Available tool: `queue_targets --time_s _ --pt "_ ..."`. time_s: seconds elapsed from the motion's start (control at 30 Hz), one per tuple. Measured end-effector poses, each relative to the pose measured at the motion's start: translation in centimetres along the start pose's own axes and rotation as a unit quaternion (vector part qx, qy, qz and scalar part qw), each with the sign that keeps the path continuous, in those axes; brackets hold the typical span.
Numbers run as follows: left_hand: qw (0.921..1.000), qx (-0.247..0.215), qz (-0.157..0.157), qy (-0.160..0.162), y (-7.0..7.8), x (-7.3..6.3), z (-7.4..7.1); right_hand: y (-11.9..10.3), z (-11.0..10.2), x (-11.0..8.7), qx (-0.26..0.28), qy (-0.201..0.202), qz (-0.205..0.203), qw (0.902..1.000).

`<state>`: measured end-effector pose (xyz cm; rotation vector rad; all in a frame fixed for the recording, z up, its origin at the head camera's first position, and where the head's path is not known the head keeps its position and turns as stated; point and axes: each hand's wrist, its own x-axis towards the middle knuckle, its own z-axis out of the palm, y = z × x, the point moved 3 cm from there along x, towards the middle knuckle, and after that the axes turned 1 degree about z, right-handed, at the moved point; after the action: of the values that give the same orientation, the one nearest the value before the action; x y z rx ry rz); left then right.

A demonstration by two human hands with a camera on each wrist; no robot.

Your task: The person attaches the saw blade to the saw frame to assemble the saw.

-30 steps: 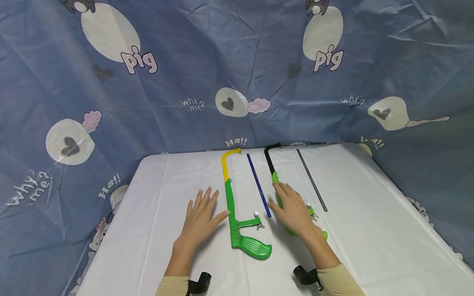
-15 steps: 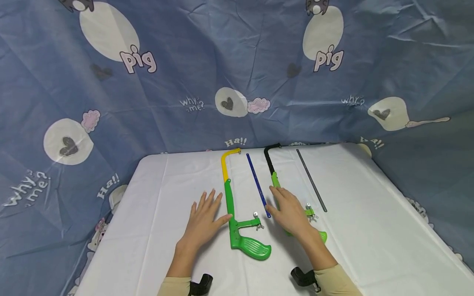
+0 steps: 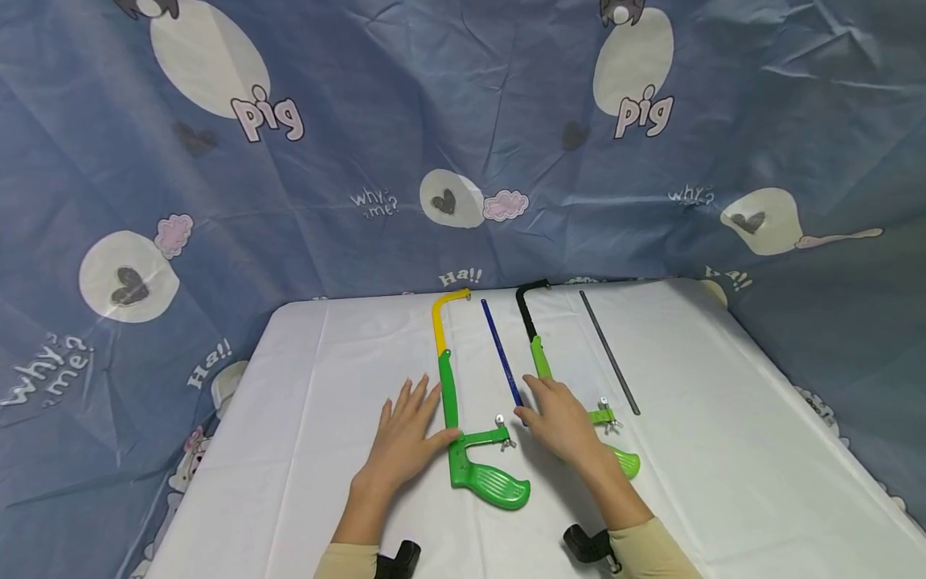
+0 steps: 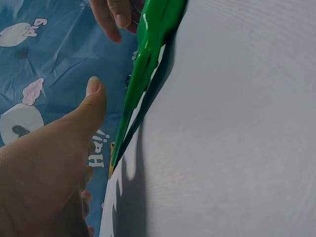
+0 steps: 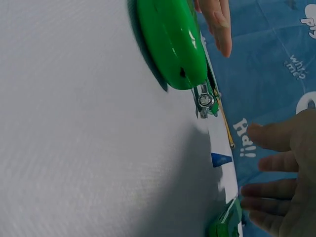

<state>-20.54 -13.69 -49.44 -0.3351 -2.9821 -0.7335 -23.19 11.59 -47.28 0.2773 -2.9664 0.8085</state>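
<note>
A hacksaw frame with a dark green handle and yellow front arm (image 3: 448, 386) lies on the white table. My left hand (image 3: 401, 446) hangs beside it, fingers spread, the thumb overlapping the frame from above; in the left wrist view the thumb (image 4: 94, 96) shows apart from the green frame (image 4: 153, 34). A second hacksaw frame (image 3: 541, 358), light green and black, lies to the right, partly hidden under my right hand (image 3: 564, 422), whose fingers are loosely extended. Between the frames is a blue hacksaw blade (image 3: 501, 350). A grey hacksaw blade (image 3: 609, 354) lies at far right. Neither hand holds anything.
The white-covered table (image 3: 723, 450) has its back edge against a blue patterned cloth (image 3: 325, 201), which also hangs along both sides. A metal clamp with a wing nut (image 3: 504, 434) sticks up from the green frame. Black camera mounts (image 3: 589, 544) sit at the wrists.
Both hands have drawn slightly back toward the near edge and closer together. More of the light green frame now shows past my right hand. The saw frames and blades have not moved.
</note>
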Motion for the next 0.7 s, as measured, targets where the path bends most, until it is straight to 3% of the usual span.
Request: queue_targets --time_s 0.4,0.7 --pt "0.9998 0.008 0.007 -0.017 0.1 -0.2 1.0 -0.2 0.7 -0.1 0.047 0.012 0.011 0.9988" --pt "0.9996 -0.015 0.009 -0.024 0.1 -0.2 1.0 -0.6 1.1 0.3 0.029 0.047 -0.019 0.9983"
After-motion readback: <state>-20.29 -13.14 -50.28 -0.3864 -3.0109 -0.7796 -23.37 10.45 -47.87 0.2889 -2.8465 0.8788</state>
